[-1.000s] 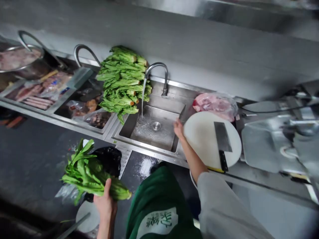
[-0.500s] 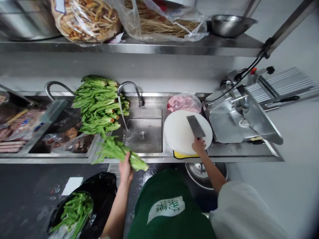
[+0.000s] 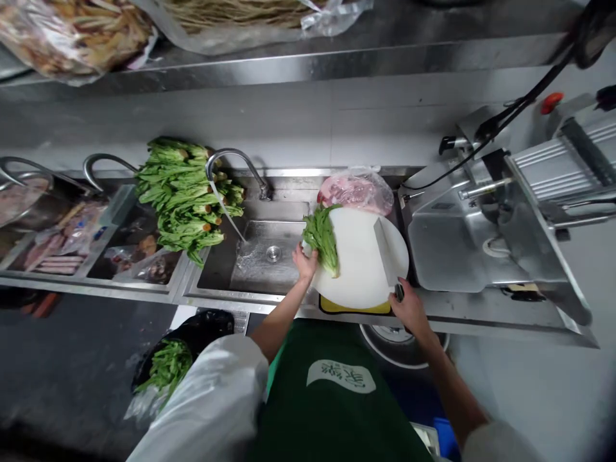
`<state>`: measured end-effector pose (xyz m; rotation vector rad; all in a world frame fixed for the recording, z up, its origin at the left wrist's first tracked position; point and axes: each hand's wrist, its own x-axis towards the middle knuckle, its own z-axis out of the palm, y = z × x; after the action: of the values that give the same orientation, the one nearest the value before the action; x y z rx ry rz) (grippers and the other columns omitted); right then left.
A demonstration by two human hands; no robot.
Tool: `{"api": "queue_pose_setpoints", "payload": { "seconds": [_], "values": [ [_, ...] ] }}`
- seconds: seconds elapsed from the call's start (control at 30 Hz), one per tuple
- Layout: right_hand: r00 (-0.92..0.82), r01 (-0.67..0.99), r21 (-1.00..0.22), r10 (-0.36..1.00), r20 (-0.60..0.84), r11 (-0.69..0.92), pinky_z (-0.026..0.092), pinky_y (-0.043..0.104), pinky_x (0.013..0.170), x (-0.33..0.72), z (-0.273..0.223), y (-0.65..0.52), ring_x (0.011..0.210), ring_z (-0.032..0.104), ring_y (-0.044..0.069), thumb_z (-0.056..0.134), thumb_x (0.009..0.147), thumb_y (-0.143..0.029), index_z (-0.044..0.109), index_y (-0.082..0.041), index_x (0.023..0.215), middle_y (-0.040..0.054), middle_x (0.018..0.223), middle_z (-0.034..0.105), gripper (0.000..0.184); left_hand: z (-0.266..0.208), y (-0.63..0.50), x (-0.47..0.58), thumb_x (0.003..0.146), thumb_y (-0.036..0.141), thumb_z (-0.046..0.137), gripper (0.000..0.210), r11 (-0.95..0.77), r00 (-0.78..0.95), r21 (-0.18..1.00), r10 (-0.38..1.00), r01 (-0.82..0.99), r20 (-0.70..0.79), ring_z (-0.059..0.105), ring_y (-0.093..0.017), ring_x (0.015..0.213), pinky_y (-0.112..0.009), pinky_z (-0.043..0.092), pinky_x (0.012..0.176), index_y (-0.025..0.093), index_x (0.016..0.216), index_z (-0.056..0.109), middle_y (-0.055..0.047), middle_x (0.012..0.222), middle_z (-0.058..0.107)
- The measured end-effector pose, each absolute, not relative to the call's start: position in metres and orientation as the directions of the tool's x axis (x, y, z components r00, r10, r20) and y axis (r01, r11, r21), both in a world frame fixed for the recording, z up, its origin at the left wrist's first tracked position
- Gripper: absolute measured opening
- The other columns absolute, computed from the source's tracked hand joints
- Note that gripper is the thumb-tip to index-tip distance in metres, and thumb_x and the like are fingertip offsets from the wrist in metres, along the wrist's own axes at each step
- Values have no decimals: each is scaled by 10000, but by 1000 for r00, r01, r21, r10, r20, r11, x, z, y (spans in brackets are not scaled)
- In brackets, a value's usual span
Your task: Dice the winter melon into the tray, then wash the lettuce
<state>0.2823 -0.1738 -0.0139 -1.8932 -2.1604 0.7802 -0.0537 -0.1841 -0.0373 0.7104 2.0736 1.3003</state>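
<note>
A bunch of green leafy lettuce (image 3: 322, 242) lies on the left side of the round white cutting board (image 3: 359, 282), its pale cut end toward me. My left hand (image 3: 305, 263) is right beside its leaves at the board's left edge, fingers apart; whether it touches them is hard to see. Closed around the dark handle of a cleaver (image 3: 384, 250) is my right hand (image 3: 409, 309), at the board's lower right. The cleaver's blade is turned up nearly on edge over the board. Several more lettuce bunches (image 3: 183, 192) are piled left of the sink.
Water runs from a faucet (image 3: 238, 154) into the sink (image 3: 260, 282). Bagged raw meat (image 3: 356, 191) sits behind the board, and a metal slicer (image 3: 452, 250) stands to its right. Low on the left, a black-lined bin (image 3: 205, 327) holds greens. A shelf (image 3: 269, 69) runs overhead.
My left hand has carried the lettuce bunch rightward from the sink's front onto the board. The cleaver has tipped from lying flatter to nearly on edge, and my view has shifted.
</note>
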Motion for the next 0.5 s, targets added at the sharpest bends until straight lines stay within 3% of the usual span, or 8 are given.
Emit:
{"api": "queue_pose_setpoints", "payload": {
  "seconds": [0.03, 0.1, 0.17, 0.23, 0.37, 0.5],
  "values": [
    [-201, 856, -513, 956, -214, 66, 517, 361, 873, 294, -12, -178, 1019, 698, 301, 494, 946, -402, 536, -163, 1442, 148, 1152, 738, 552, -36, -190, -61, 894, 131, 608, 680, 353, -581, 850, 811, 391, -70, 440, -303, 1471, -491, 318, 1250, 138, 1552, 434, -205, 1552, 497],
    [-225, 844, -534, 939, -261, 54, 511, 351, 834, 309, -11, -185, 968, 703, 293, 422, 998, -463, 582, -131, 1374, 159, 1106, 749, 527, -29, -191, -75, 882, 85, 563, 648, 76, -102, 599, 995, 797, 11, 335, -313, 1539, -533, 265, 1270, 240, 1510, 524, -121, 1593, 480],
    [-231, 863, -503, 914, -335, 34, 493, 335, 790, 314, -12, -189, 890, 704, 274, 375, 1032, -439, 607, -133, 1321, 146, 1028, 757, 481, -20, -175, -86, 885, 87, 591, 600, -246, 335, 439, 932, 864, -137, 250, -324, 1579, -581, 222, 1268, 332, 1432, 608, -48, 1595, 501],
    [-233, 895, -444, 894, -383, 43, 469, 320, 766, 310, -12, -190, 859, 700, 261, 369, 1054, -379, 611, -135, 1295, 135, 992, 755, 420, -12, -150, -91, 910, 137, 647, 501, -404, 515, 381, 818, 831, -257, 232, -323, 1583, -592, 210, 1252, 367, 1355, 662, -15, 1552, 557],
    [-188, 959, -277, 870, -456, 62, 416, 294, 722, 291, -9, -187, 832, 695, 242, 408, 1080, -307, 643, -130, 1133, 125, 913, 733, 299, -11, -112, -82, 958, 269, 696, 383, -455, 543, 318, 784, 832, -301, 449, -307, 1428, -536, 221, 1225, 304, 1338, 678, -71, 1415, 648],
    [-176, 972, -223, 863, -473, 76, 377, 292, 680, 279, -1, -187, 816, 694, 229, 377, 1101, -281, 628, -129, 1054, 120, 882, 722, 297, -29, -126, -48, 1013, 448, 599, 426, -226, 280, 224, 928, 948, -246, 562, -324, 1228, -509, 331, 1137, 239, 1379, 662, -137, 1320, 649]
  ]
}}
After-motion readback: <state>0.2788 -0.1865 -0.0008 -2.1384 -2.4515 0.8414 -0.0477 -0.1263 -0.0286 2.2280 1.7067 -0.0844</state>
